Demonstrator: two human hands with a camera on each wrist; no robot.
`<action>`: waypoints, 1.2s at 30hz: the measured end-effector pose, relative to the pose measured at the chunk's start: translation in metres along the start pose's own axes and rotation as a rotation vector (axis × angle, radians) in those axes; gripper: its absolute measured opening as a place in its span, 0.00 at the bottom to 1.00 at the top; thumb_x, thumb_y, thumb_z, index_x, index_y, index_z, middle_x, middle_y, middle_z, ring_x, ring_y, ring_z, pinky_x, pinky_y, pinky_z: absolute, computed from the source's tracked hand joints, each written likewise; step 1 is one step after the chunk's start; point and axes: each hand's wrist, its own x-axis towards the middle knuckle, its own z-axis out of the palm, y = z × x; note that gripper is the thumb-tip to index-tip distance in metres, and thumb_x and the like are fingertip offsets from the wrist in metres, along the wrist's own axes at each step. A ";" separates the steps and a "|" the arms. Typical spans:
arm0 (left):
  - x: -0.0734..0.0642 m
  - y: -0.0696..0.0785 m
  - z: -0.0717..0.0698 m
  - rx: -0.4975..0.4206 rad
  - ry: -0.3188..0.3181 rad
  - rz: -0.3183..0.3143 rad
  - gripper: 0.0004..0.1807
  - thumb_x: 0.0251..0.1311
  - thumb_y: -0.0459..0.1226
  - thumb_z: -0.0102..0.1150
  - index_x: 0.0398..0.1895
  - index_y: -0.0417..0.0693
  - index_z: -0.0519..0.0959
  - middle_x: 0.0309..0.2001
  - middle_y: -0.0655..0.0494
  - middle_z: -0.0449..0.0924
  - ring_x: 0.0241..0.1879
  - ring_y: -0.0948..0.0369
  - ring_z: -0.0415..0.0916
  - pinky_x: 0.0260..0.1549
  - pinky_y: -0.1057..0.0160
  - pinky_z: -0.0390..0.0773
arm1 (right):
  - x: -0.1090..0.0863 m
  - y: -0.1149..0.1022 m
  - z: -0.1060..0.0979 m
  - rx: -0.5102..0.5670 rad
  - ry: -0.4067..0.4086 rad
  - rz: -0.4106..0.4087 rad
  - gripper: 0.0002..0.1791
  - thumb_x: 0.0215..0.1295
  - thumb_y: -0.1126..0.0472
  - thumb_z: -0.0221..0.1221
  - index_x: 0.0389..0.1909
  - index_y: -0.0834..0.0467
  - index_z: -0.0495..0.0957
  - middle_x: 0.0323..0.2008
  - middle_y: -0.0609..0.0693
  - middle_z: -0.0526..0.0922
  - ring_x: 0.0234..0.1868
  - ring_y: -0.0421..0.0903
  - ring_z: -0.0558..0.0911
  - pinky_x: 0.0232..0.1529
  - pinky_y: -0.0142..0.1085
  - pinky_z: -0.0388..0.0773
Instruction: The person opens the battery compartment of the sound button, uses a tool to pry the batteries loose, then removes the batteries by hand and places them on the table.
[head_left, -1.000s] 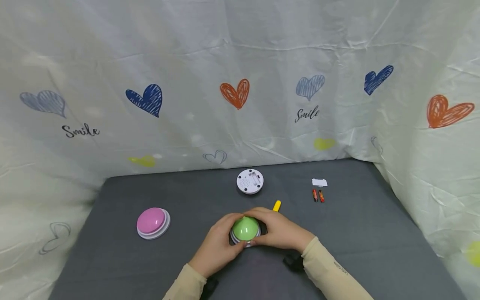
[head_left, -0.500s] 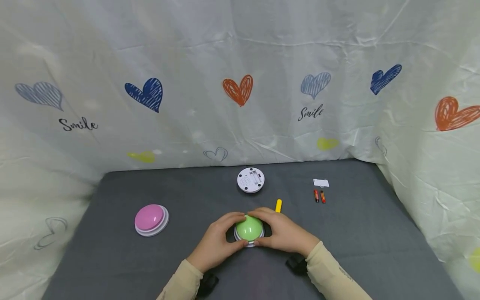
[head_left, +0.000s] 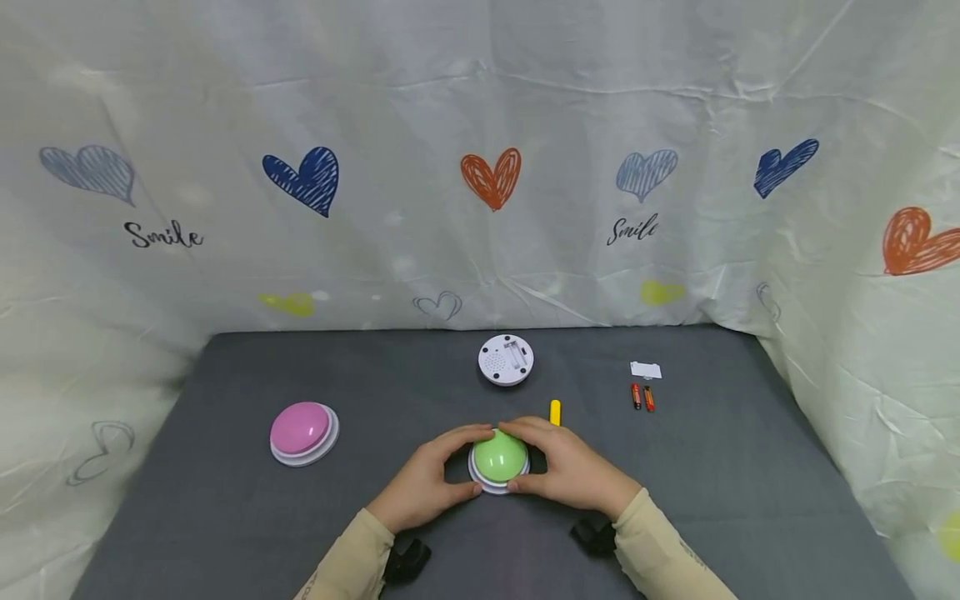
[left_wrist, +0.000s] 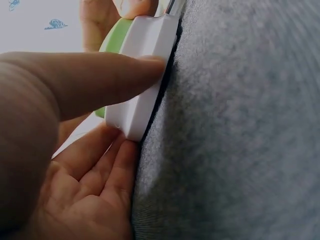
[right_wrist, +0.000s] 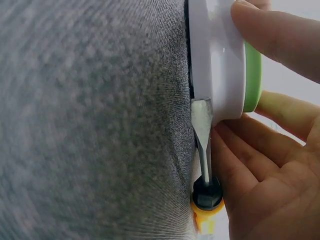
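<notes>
A green push button with a white base (head_left: pixel 500 457) rests dome up on the grey tabletop. My left hand (head_left: pixel 429 483) holds its left side, with the thumb (left_wrist: pixel 125 75) on the white rim in the left wrist view and fingers around the far side. From the right, my right hand (head_left: pixel 570 467) grips the same button between thumb and fingers. Beside that hand lies a flat-blade screwdriver (right_wrist: pixel 204 130), its blade tip close against the base; in the head view only its yellow handle (head_left: pixel 555 412) shows past the fingers.
A pink push button (head_left: pixel 300 430) sits dome up at the left. An upturned white button (head_left: pixel 506 360) shows its bare battery slot at the back. Two batteries (head_left: pixel 642 397) lie below a small white cover (head_left: pixel 646 370) at the back right. A heart-printed curtain (head_left: pixel 390 242) hangs behind the table.
The left thumb has slid a little left along the button's front rim. Both hands stay around the button. The head view has shifted slightly.
</notes>
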 end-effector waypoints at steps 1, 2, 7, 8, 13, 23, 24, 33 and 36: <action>-0.001 0.000 -0.001 -0.010 -0.003 -0.010 0.42 0.60 0.32 0.82 0.76 0.65 0.76 0.77 0.64 0.72 0.79 0.55 0.66 0.76 0.45 0.66 | 0.000 0.000 0.000 0.000 -0.003 -0.002 0.41 0.65 0.54 0.79 0.77 0.58 0.75 0.72 0.46 0.78 0.72 0.44 0.77 0.71 0.46 0.75; -0.001 0.000 -0.001 -0.017 -0.006 -0.014 0.42 0.60 0.32 0.82 0.77 0.66 0.76 0.77 0.64 0.72 0.79 0.55 0.66 0.76 0.44 0.66 | 0.001 -0.001 -0.001 0.001 -0.007 -0.003 0.41 0.66 0.54 0.79 0.77 0.59 0.75 0.72 0.47 0.78 0.72 0.44 0.77 0.71 0.47 0.75; -0.003 0.001 -0.002 -0.037 -0.032 -0.029 0.46 0.59 0.33 0.83 0.79 0.66 0.72 0.78 0.62 0.71 0.77 0.55 0.68 0.74 0.45 0.69 | -0.001 -0.001 -0.002 0.024 -0.014 -0.002 0.40 0.68 0.54 0.77 0.77 0.59 0.75 0.72 0.48 0.79 0.73 0.45 0.76 0.72 0.48 0.74; -0.003 0.001 -0.002 -0.035 -0.035 -0.029 0.47 0.59 0.32 0.83 0.80 0.66 0.72 0.78 0.62 0.71 0.76 0.55 0.70 0.74 0.45 0.70 | -0.001 -0.001 -0.002 0.033 -0.015 0.000 0.39 0.69 0.53 0.77 0.77 0.59 0.75 0.72 0.48 0.79 0.73 0.45 0.76 0.72 0.48 0.74; -0.004 0.000 -0.001 -0.026 -0.016 -0.011 0.45 0.62 0.28 0.79 0.79 0.64 0.72 0.74 0.61 0.74 0.67 0.57 0.77 0.67 0.49 0.76 | -0.002 0.001 -0.003 0.151 -0.002 0.019 0.38 0.72 0.48 0.74 0.76 0.60 0.75 0.70 0.47 0.81 0.68 0.44 0.81 0.69 0.43 0.78; -0.003 0.000 0.000 -0.054 0.053 0.126 0.36 0.68 0.35 0.77 0.77 0.58 0.75 0.70 0.57 0.78 0.58 0.58 0.79 0.55 0.57 0.82 | 0.000 -0.003 -0.006 0.297 0.076 0.031 0.32 0.80 0.52 0.67 0.76 0.65 0.74 0.71 0.60 0.79 0.62 0.51 0.86 0.60 0.41 0.84; -0.003 -0.001 0.000 -0.059 0.061 0.140 0.35 0.69 0.35 0.76 0.77 0.56 0.75 0.69 0.55 0.78 0.57 0.57 0.80 0.53 0.57 0.82 | 0.000 -0.003 -0.006 0.299 0.084 0.023 0.32 0.80 0.53 0.66 0.76 0.64 0.74 0.71 0.60 0.79 0.62 0.52 0.86 0.60 0.40 0.85; -0.001 -0.003 0.005 0.014 0.139 0.118 0.28 0.77 0.39 0.67 0.77 0.53 0.76 0.51 0.60 0.78 0.45 0.62 0.75 0.47 0.62 0.80 | 0.002 0.000 0.000 0.235 0.179 -0.100 0.21 0.81 0.57 0.65 0.70 0.54 0.83 0.65 0.47 0.83 0.59 0.47 0.84 0.50 0.39 0.87; -0.001 -0.003 0.005 0.031 0.148 0.113 0.27 0.78 0.41 0.66 0.78 0.53 0.76 0.48 0.60 0.78 0.44 0.63 0.76 0.46 0.62 0.80 | 0.002 0.000 0.000 0.241 0.190 -0.129 0.20 0.80 0.59 0.64 0.69 0.53 0.84 0.63 0.47 0.84 0.59 0.46 0.84 0.52 0.38 0.85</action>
